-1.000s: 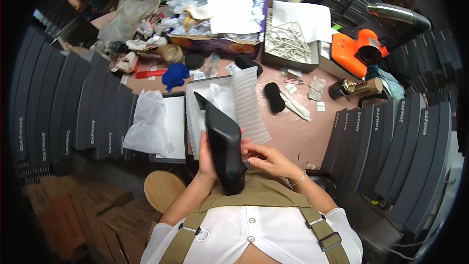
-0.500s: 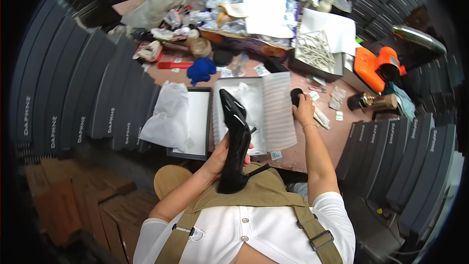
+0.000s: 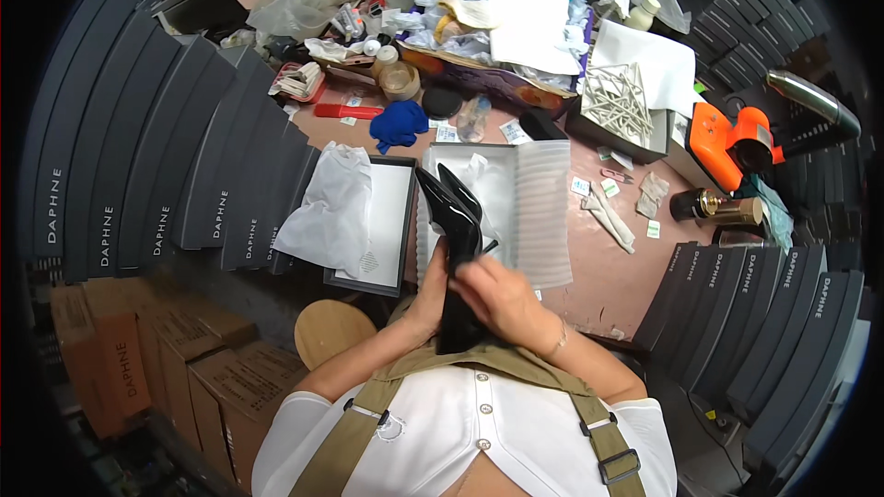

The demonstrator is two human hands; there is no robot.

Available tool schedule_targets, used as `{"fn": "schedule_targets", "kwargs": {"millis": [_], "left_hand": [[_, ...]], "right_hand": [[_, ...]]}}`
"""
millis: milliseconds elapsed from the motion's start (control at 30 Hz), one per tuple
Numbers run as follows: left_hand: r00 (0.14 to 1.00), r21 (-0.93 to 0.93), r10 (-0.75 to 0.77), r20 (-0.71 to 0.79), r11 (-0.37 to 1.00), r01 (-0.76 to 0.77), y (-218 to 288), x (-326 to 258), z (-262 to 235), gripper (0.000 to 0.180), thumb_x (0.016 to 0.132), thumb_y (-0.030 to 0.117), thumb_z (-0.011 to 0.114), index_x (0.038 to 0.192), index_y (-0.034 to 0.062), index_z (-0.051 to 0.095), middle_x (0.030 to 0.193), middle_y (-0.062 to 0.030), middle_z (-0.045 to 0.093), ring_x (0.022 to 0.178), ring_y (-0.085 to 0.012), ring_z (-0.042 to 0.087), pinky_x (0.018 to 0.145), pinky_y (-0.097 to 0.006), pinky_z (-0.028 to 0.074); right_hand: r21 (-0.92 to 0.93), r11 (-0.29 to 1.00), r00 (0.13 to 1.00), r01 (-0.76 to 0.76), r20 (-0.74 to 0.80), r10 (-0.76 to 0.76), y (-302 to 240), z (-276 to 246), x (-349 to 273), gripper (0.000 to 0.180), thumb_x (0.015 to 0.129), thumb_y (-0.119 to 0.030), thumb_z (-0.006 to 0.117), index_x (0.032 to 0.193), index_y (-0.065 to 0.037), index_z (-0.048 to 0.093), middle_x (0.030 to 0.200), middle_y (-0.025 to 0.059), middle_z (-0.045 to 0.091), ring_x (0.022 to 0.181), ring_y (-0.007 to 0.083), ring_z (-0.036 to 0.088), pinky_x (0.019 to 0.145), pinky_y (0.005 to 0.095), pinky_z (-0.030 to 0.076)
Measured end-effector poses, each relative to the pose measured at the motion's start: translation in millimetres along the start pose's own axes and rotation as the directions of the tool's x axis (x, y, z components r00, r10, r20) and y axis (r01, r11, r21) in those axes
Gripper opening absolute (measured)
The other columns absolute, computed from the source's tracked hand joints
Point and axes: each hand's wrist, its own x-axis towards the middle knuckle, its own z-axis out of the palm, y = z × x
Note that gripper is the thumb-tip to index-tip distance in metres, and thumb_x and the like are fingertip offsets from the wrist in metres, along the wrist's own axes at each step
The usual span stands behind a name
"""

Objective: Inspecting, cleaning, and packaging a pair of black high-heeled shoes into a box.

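A pair of glossy black high-heeled pumps [image 3: 449,217] is upright in front of my chest, with the pointed toes toward the table. My left hand [image 3: 428,299] is closed around their left side. My right hand [image 3: 502,302] lies against their right side, fingers pinched together at the upper shoe. Whatever those fingers hold is hidden. Just beyond the shoes sits an open shoe box [image 3: 502,155], lined with white paper and a ribbed foam sheet [image 3: 545,212]. Left of it lies a dark-rimmed tray or lid [image 3: 394,212] with crumpled white tissue paper [image 3: 333,207] on it.
Stacked dark grey shoe boxes [image 3: 198,156] wall in the left, with more boxes [image 3: 750,313] at the right. On the pink table are a blue cloth [image 3: 399,124], a box of white sticks [image 3: 619,106], an orange tool [image 3: 727,143] and a cluttered carton [image 3: 479,78]. A round stool [image 3: 333,331] stands below.
My right hand has come back from the table's right side to the shoes. The small black thing it was touching there is gone from that spot. My left hand still grips the pumps.
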Motion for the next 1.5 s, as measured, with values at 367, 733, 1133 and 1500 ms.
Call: {"fn": "schedule_targets", "kwargs": {"millis": [367,733,1133,1500], "left_hand": [[0.999,0.014,-0.028,0.038,1.000,0.028,16.8,-10.7,-3.4,0.036,0.099,0.021,0.043,0.133,0.0094,0.035,0.101,-0.0080,0.056,0.083,-0.0123,0.059,0.068,-0.024,0.052],[0.916,-0.168,-0.093,0.390,0.971,0.170,-4.2,10.2,-20.8,0.060,0.088,0.053,0.057,0.114,-0.0005,0.050,0.083,-0.0102,0.062,0.070,-0.0135,0.060,0.057,-0.021,0.051],[0.954,-0.490,-0.072,0.290,0.845,0.213,-16.9,10.5,15.2,0.038,0.097,0.027,0.049,0.127,0.0038,0.046,0.103,-0.0145,0.058,0.072,-0.0181,0.057,0.063,-0.027,0.051],[0.985,-0.680,-0.159,-0.071,0.730,0.068,-38.3,1.1,5.4,0.039,0.091,0.027,0.062,0.117,0.0019,0.049,0.091,-0.0098,0.059,0.082,-0.0214,0.064,0.070,-0.034,0.058]], "right_hand": [[-0.010,0.999,0.985,-0.033,-0.171,0.031,-3.9,13.4,14.9,0.013,0.084,-0.008,0.064,0.090,-0.004,0.052,0.082,0.0162,0.054,0.071,0.0370,0.057,0.057,0.0427,0.048],[0.554,0.802,0.765,-0.223,0.609,-0.207,-25.6,-45.4,-15.4,0.017,0.092,-0.017,0.062,0.093,0.000,0.059,0.082,0.0124,0.063,0.073,0.0294,0.060,0.069,0.0339,0.048],[0.460,0.742,0.604,-0.488,-0.435,0.667,251.1,-84.8,-109.1,0.023,0.093,-0.018,0.061,0.106,0.001,0.059,0.091,0.0041,0.061,0.079,0.0092,0.054,0.070,0.0233,0.045],[0.492,0.827,0.888,-0.271,-0.205,0.412,156.1,-90.5,-36.8,0.052,0.089,-0.024,0.066,0.132,-0.001,0.047,0.127,0.0204,0.054,0.116,0.0284,0.054,0.097,0.0358,0.042]]}}
